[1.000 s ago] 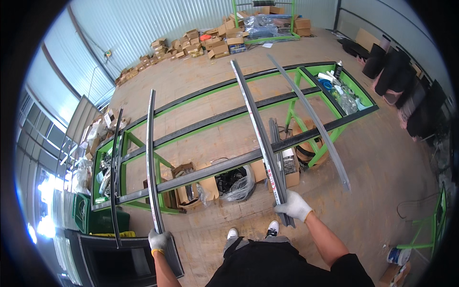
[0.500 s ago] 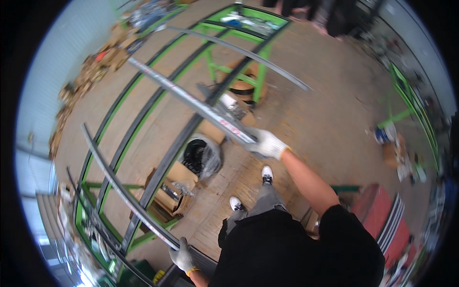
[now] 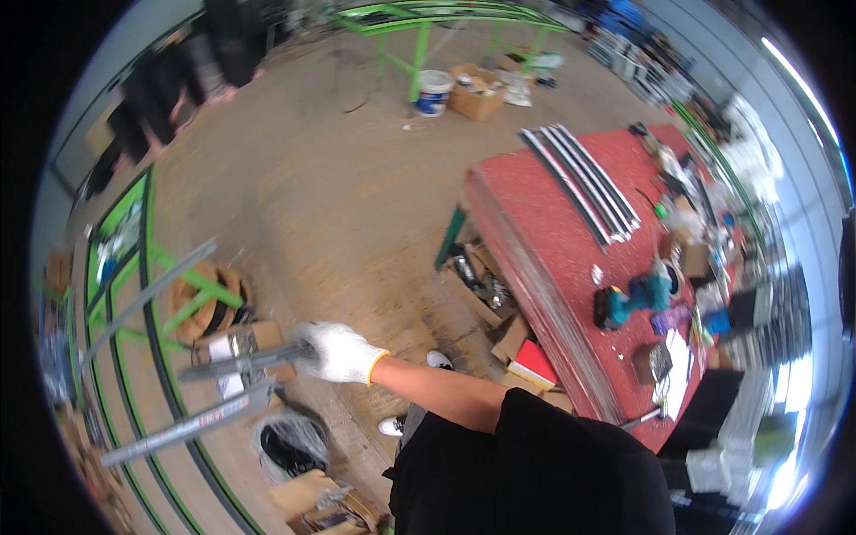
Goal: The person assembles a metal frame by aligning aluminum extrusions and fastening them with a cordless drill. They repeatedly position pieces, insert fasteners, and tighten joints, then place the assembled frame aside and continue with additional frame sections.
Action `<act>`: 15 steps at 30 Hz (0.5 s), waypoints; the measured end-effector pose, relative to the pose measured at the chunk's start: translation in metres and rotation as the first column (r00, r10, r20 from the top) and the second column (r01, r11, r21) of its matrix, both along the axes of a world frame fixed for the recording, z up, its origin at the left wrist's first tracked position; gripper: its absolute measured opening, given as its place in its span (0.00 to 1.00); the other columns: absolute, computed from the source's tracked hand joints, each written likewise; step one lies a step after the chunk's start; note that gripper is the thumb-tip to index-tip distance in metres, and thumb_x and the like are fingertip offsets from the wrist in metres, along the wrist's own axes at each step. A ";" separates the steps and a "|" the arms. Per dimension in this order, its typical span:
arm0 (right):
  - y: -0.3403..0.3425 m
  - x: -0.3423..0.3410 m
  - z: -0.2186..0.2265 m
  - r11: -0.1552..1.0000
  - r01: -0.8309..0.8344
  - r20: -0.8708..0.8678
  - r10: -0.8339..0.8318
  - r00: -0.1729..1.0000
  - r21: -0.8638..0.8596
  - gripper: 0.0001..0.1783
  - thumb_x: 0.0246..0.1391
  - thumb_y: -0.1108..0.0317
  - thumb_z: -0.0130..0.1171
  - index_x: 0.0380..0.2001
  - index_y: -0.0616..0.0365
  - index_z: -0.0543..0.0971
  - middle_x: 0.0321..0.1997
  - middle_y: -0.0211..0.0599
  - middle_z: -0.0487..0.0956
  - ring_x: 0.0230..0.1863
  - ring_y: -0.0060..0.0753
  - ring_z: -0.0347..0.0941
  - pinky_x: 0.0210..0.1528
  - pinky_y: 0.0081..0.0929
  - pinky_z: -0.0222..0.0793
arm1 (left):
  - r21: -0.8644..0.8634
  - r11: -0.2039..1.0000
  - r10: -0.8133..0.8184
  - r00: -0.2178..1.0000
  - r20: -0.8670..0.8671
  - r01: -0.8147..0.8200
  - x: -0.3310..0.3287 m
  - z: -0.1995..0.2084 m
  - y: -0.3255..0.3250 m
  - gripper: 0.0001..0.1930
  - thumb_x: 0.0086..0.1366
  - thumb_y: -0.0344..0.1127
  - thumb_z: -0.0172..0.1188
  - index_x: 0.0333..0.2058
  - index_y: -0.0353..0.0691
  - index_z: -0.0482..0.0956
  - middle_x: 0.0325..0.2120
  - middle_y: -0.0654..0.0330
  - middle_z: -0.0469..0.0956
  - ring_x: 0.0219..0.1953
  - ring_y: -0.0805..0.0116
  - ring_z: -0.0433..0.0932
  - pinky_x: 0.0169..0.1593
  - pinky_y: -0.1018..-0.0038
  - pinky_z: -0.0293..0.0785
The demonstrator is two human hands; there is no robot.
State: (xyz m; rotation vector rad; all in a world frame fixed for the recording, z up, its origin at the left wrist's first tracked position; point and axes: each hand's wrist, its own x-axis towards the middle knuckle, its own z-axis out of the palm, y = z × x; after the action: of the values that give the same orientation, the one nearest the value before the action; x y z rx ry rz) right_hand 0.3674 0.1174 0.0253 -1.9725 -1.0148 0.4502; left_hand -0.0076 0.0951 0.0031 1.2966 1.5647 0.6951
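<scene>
My right hand (image 3: 337,353), in a white knitted glove, is closed on a grey metal bar (image 3: 245,362) that points left. The bar is blurred, and its exact kind cannot be made out. Just below it, a grey metal strip (image 3: 192,430) with reddish marks lies across the dark-topped rails of a green rack (image 3: 169,379). Farther off, another grey strip (image 3: 147,299) crosses the same rack. My left hand is out of view.
At right stands a red-topped table (image 3: 544,259) with several metal strips (image 3: 584,183), a teal cordless drill (image 3: 637,299) and clutter. Cardboard boxes (image 3: 325,499) and a bag-lined bin (image 3: 290,443) sit on the floor. A bucket (image 3: 433,94) stands near the far green table (image 3: 419,53).
The view has swung right, bringing in the red table. My right hand has come off the strip's end and holds the grey bar apart from it. My left hand has left view.
</scene>
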 end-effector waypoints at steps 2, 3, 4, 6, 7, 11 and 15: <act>-0.045 0.037 -0.007 0.987 0.159 0.026 -0.159 0.987 -0.004 0.29 0.54 0.58 0.69 0.57 0.60 0.79 0.50 0.55 0.84 0.51 0.60 0.81 0.55 0.50 0.78 | -0.009 0.989 -0.145 0.989 0.012 0.145 0.037 0.007 0.012 0.15 0.73 0.42 0.64 0.47 0.35 0.83 0.33 0.61 0.79 0.34 0.71 0.73 0.46 0.67 0.77; -0.070 0.056 -0.010 0.971 0.236 0.022 -0.236 0.972 -0.032 0.29 0.54 0.58 0.69 0.57 0.60 0.79 0.50 0.55 0.84 0.51 0.60 0.81 0.54 0.49 0.78 | -0.011 0.977 -0.212 0.977 0.022 0.212 0.055 0.009 0.014 0.15 0.73 0.42 0.64 0.47 0.35 0.83 0.33 0.61 0.79 0.34 0.71 0.73 0.46 0.67 0.77; -0.096 0.078 -0.011 0.938 0.345 0.054 -0.345 0.937 -0.002 0.29 0.55 0.58 0.68 0.57 0.60 0.79 0.50 0.55 0.84 0.51 0.60 0.81 0.55 0.49 0.78 | -0.014 0.960 -0.279 0.960 0.024 0.279 0.073 0.010 0.016 0.15 0.73 0.42 0.64 0.46 0.35 0.83 0.33 0.61 0.79 0.34 0.71 0.73 0.46 0.67 0.77; -0.161 0.126 -0.011 0.832 0.554 0.156 -0.543 0.825 -0.037 0.28 0.56 0.59 0.66 0.58 0.61 0.79 0.50 0.55 0.84 0.51 0.60 0.82 0.55 0.49 0.78 | -0.026 0.918 -0.394 0.918 0.039 0.395 0.108 0.011 0.016 0.15 0.73 0.42 0.64 0.46 0.35 0.83 0.33 0.61 0.79 0.34 0.71 0.73 0.47 0.67 0.77; -0.194 0.150 -0.010 0.767 0.641 0.238 -0.615 0.751 -0.041 0.27 0.57 0.60 0.64 0.58 0.61 0.79 0.51 0.56 0.84 0.52 0.59 0.82 0.55 0.49 0.78 | -0.035 0.895 -0.443 0.896 0.043 0.444 0.121 0.015 0.016 0.15 0.73 0.42 0.64 0.46 0.35 0.83 0.33 0.61 0.79 0.34 0.71 0.73 0.47 0.67 0.77; -0.322 0.251 -0.008 0.406 0.910 0.386 -0.829 0.404 -0.080 0.25 0.57 0.61 0.63 0.56 0.60 0.80 0.50 0.62 0.83 0.54 0.63 0.80 0.57 0.50 0.78 | -0.056 0.806 -0.589 0.808 0.021 0.589 0.182 0.021 0.002 0.15 0.73 0.42 0.64 0.46 0.34 0.83 0.33 0.61 0.79 0.34 0.71 0.73 0.47 0.67 0.77; -0.410 0.332 -0.021 0.124 0.981 0.448 -0.876 0.179 -0.149 0.24 0.58 0.64 0.60 0.56 0.63 0.78 0.51 0.63 0.82 0.53 0.63 0.81 0.57 0.53 0.78 | -0.097 0.724 -0.687 0.727 -0.013 0.682 0.233 0.027 -0.018 0.15 0.73 0.42 0.64 0.46 0.34 0.83 0.33 0.61 0.79 0.34 0.71 0.73 0.47 0.67 0.77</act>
State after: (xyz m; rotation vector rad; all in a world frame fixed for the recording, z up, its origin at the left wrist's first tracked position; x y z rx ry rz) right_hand 0.6989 -0.2928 0.0043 -2.6365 0.4983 -0.4140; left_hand 0.2254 0.0768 0.0305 1.6899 0.9979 0.1141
